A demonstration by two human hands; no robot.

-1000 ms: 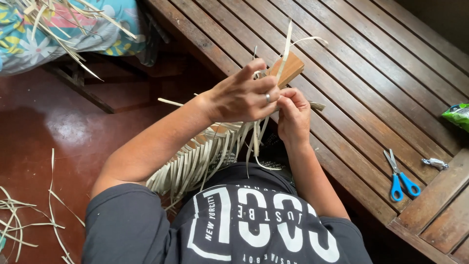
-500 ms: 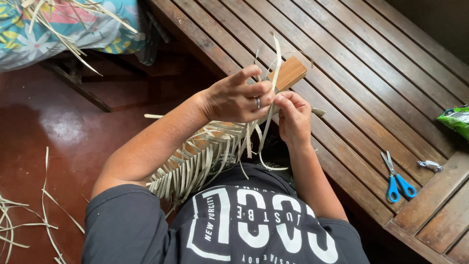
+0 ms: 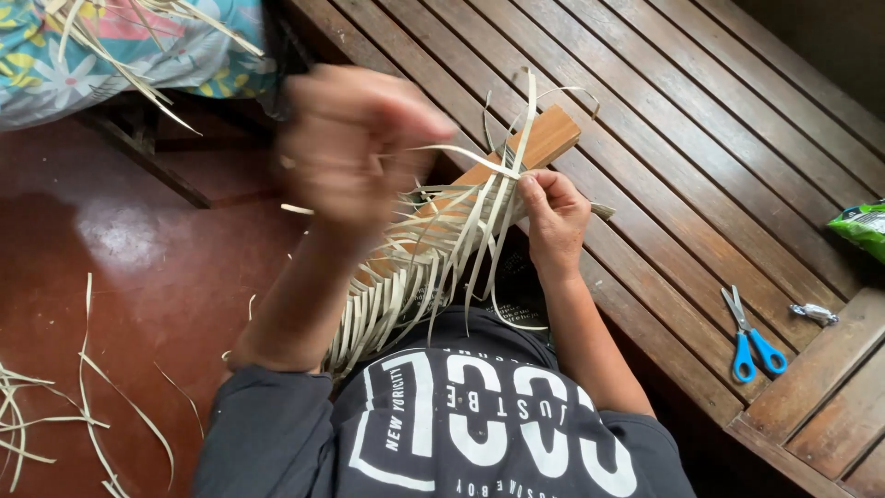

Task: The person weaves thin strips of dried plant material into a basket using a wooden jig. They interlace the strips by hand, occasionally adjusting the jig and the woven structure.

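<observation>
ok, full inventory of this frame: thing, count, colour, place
woven strip work: one, pale straw, on the wooden block, loose ends fanning toward the lap
wooden block: one, light brown, leaning on the bench edge under the weave
slatted bench: one, dark brown, upper right
scissors: one pair, blue handles, on the bench at right
small wrapper: one, silvery, beside the scissors
green packet: one, partly cut off at the right edge
loose strips: several, pale, on the red floor lower left
floral cloth: one, blue with flowers, top left, strips lying on it
left hand: blurred, raised, pulling a strip
right hand: pinching the weave against the block
</observation>
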